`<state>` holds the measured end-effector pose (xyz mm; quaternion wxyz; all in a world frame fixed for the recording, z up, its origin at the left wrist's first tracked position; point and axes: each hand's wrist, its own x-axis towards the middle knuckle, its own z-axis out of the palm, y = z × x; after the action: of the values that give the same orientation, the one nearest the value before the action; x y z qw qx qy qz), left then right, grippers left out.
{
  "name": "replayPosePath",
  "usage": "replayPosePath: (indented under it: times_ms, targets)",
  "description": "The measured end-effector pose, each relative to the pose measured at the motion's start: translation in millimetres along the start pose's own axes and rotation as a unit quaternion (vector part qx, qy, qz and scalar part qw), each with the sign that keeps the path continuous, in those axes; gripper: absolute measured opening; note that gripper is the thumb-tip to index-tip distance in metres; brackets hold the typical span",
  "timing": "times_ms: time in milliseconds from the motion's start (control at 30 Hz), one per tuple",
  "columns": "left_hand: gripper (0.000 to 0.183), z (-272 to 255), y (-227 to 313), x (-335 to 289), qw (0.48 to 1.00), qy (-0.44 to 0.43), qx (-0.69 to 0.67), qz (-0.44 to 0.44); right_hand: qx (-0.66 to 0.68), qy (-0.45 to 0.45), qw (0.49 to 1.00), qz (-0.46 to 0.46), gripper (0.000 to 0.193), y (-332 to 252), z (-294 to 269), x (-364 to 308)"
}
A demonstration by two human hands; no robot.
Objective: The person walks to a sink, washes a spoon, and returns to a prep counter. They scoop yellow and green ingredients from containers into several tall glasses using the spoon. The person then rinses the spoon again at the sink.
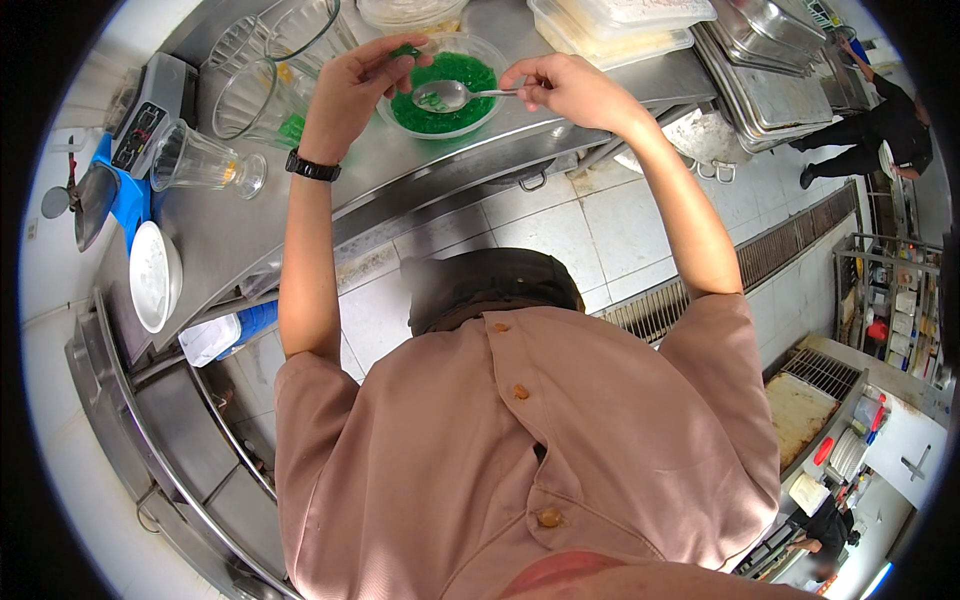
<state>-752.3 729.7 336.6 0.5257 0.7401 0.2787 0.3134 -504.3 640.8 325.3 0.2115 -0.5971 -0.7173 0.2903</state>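
On the metal counter stands a round clear plastic tub of bright green jelly. My right hand pinches the handle of a metal spoon, whose bowl is over the jelly with some green pieces in it. At the tub's left rim is my left hand, wearing a black wristband; its fingertips are closed on a small green jelly piece. Next to that wrist, a ribbed dessert glass has green jelly low inside. Another footed glass lies tipped, with a yellowish bit near its stem.
A white bowl sits at the counter's left end, by a blue stand and a grey device with a black panel. Lidded plastic containers and stacked metal trays occupy the right. Far right, another person holds a plate.
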Motion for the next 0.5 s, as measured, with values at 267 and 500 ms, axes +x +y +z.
replayPosePath:
  times_ms: [267,500]
  targets:
    - [0.027,-20.4,-6.8,-67.6,0.991,0.038,0.111,-0.065,-0.071,0.065,0.995,-0.024,0.024,0.8,11.9,-4.9]
    - [0.028,0.8,-61.3,-210.0,0.945,0.095,-0.049,-0.309,-0.053,0.140,0.979,-0.137,0.024,-35.8,39.4,-6.2]
